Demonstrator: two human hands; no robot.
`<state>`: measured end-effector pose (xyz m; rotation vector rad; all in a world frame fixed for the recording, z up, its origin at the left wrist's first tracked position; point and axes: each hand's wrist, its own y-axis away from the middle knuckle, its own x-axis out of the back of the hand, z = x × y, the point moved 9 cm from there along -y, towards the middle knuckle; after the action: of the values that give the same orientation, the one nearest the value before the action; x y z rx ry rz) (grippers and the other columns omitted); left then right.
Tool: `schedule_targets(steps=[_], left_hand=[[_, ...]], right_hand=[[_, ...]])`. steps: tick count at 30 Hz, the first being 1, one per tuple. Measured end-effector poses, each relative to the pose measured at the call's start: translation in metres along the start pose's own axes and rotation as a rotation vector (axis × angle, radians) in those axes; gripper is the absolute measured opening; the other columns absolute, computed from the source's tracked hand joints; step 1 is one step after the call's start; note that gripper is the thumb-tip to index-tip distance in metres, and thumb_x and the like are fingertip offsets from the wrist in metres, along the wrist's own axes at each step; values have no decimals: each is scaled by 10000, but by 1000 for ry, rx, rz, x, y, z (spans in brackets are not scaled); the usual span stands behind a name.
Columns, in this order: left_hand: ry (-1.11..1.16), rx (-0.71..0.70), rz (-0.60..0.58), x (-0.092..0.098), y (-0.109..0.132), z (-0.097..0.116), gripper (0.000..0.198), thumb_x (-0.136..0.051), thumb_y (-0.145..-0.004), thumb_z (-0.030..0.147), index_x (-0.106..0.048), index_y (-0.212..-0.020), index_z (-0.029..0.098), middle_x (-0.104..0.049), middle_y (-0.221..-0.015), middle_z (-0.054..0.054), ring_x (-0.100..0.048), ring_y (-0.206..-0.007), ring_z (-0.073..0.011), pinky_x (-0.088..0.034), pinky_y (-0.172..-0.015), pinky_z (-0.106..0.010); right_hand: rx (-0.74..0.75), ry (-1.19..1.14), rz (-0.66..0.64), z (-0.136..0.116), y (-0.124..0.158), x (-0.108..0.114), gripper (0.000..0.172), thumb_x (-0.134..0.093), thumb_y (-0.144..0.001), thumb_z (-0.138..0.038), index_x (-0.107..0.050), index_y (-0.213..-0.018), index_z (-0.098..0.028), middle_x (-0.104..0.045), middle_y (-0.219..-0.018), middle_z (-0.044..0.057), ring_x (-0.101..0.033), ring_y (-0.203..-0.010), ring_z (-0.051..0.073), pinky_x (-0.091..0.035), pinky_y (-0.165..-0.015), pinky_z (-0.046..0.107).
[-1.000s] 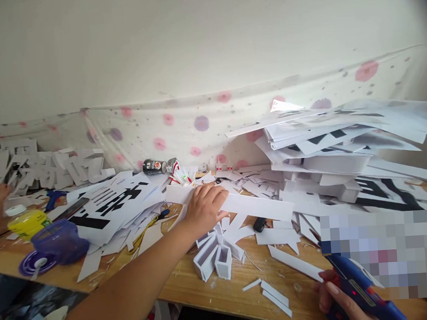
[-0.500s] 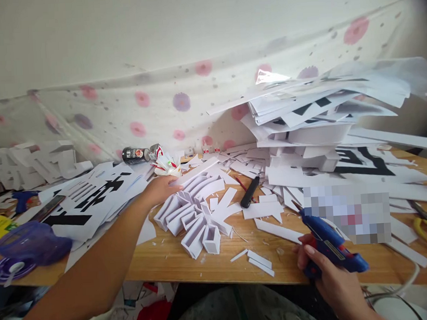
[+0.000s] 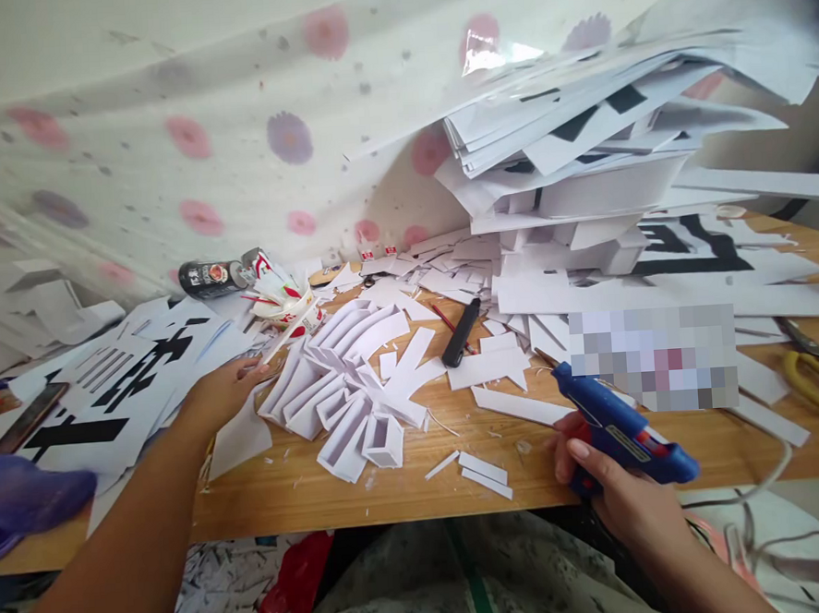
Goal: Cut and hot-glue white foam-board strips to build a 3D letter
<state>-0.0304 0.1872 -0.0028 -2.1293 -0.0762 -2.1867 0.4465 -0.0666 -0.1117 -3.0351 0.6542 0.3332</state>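
Blue glue gun point(image 3: 614, 421), pale side label point(image 3: 627, 445)

No word can be read with certainty. The can point(image 3: 210, 278) carries small pale lettering, the left sheet point(image 3: 143, 383) large black characters, the cup point(image 3: 305, 315) red print, the glue gun point(image 3: 617, 419) a blurred label point(image 3: 628, 443).

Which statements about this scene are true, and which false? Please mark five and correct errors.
1. The right hand holds a blue glue gun. True.
2. A black can lies on its side. True.
3. The left hand is nearer to the white bowl than to the glue gun. True.
4. The left hand touches the black can. False: they are apart.
5. The glue gun is left of the white bowl. False: it is to the right.
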Motion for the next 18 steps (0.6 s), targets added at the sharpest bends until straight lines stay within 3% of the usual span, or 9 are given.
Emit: schedule_targets(steps=[6, 13, 18], left_hand=[[60, -94, -20, -2, 5, 20, 426, -343, -957, 491, -510, -1319, 341, -654, -1248, 102, -589, -1091, -166, -413, -856, -218], [9, 8, -76, -26, -2, -5, 449, -397, -928, 479, -542, -1299, 272, -715, -1109, 1, -636, -978, -221, -452, -798, -279], [12, 46, -71, -24, -3, -11, 615, -406, -884, 606, -529, -1325, 196, -690, -1135, -113, -662, -969, -257, -478, -751, -306]], right_hand=[[-51, 16, -9, 6, 0, 3, 301, -743, -741, -480, -704, -861, -207, -623, -555, 39, -567, -503, 210, -454, -491, 330], [-131, 103, 1, 3, 5, 4, 324, -762, -697, -514, -722, -806, -212, -654, -598, 66, -582, -508, 216, -498, -473, 330], [-130, 157, -39, 2, 6, 6, 297, -710, -761, -510, -700, -786, -213, -698, -705, 77, -631, -569, 212, -548, -527, 315]])
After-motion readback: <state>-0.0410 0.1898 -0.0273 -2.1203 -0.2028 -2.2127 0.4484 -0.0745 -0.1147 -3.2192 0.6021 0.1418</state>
